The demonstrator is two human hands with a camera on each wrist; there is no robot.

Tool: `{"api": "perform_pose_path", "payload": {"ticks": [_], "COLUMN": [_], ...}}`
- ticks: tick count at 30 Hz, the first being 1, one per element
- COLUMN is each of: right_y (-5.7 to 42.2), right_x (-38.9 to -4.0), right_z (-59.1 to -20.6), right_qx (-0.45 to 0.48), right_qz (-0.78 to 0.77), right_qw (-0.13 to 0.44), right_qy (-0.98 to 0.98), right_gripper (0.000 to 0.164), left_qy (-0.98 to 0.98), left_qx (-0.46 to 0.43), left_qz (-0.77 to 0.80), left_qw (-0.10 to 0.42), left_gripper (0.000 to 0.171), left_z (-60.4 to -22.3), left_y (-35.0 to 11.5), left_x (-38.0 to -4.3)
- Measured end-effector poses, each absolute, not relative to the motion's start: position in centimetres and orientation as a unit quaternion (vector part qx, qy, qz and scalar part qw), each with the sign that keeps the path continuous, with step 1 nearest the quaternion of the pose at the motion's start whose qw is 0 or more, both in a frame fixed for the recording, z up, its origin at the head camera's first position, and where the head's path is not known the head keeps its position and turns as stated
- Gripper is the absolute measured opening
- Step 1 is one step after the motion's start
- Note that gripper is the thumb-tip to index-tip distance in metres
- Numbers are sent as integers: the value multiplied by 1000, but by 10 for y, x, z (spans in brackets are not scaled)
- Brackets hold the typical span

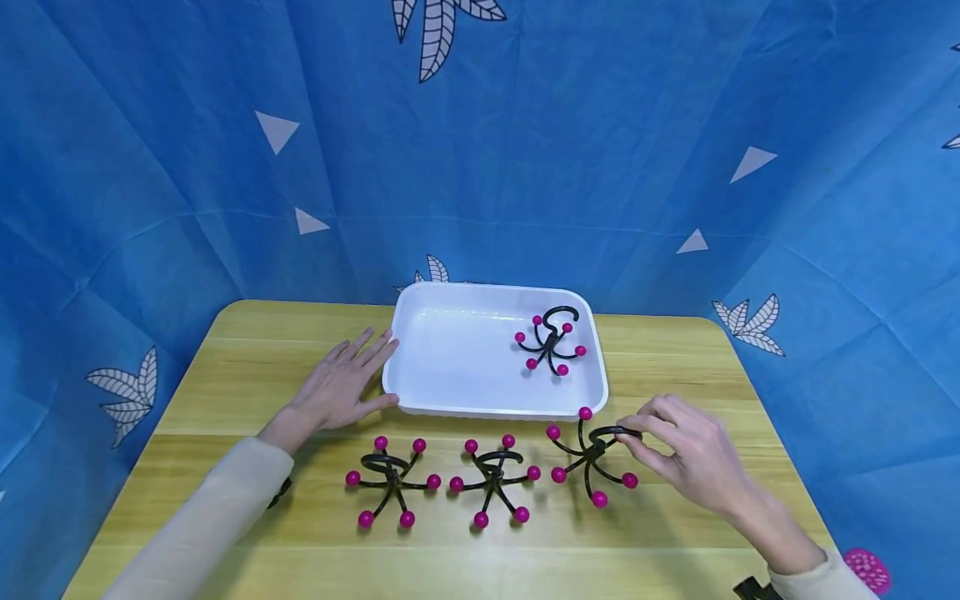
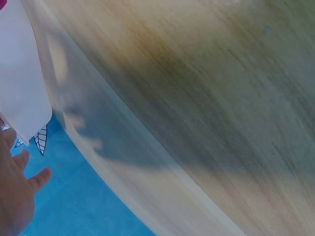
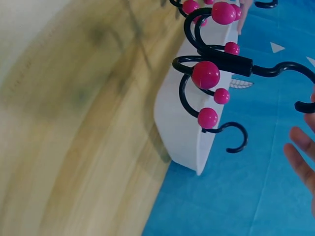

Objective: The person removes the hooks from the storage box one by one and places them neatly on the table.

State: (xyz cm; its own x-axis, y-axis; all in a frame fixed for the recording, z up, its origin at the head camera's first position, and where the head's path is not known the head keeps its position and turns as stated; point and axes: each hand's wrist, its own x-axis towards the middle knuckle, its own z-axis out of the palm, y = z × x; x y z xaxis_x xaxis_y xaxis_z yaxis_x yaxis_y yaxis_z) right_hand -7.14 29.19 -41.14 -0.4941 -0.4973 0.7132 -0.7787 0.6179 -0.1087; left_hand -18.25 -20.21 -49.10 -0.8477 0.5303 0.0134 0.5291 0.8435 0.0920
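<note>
My right hand [image 1: 686, 450] pinches the curved top of a black multi-arm hook [image 1: 594, 451] with pink ball tips, held above the table in front of the tray's right corner. In the right wrist view this hook [image 3: 226, 61] hangs from the fingers by its bent end. Fingers of my left hand [image 1: 337, 387] are spread straight and touch the left side of a white tray [image 1: 450, 358]. One such hook [image 1: 551, 343] lies inside the tray on the right. Two more hooks, one at left [image 1: 393, 481] and one in the middle [image 1: 492, 483], stand on the table in front.
The light wooden table [image 1: 480, 567] has rounded far corners. A blue curtain [image 1: 525, 167] with white leaves and triangles hangs behind and at both sides. The tray's raised rim stands close to the table's far edge.
</note>
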Motion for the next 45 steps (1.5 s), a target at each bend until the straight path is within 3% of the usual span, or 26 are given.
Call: {"api": "perform_pose_path", "payload": {"ticks": [13, 30, 45], "right_y": [288, 290, 295], "right_x": [-57, -50, -49], "right_z": [-424, -437, -449], "right_qx": [356, 362, 341], "right_qz": [225, 213, 209], "right_qw": [303, 309, 242], "right_qy": [-855, -853, -884], "right_gripper": [41, 40, 45], "left_qy": [960, 961, 962], "left_qx": [276, 273, 270], "left_qz": [43, 40, 46], "left_qw": [7, 4, 11], "left_gripper": [95, 95, 95], "left_z": [-492, -493, -492], "left_y": [-202, -202, -202], "left_x": [-182, -182, -181]}}
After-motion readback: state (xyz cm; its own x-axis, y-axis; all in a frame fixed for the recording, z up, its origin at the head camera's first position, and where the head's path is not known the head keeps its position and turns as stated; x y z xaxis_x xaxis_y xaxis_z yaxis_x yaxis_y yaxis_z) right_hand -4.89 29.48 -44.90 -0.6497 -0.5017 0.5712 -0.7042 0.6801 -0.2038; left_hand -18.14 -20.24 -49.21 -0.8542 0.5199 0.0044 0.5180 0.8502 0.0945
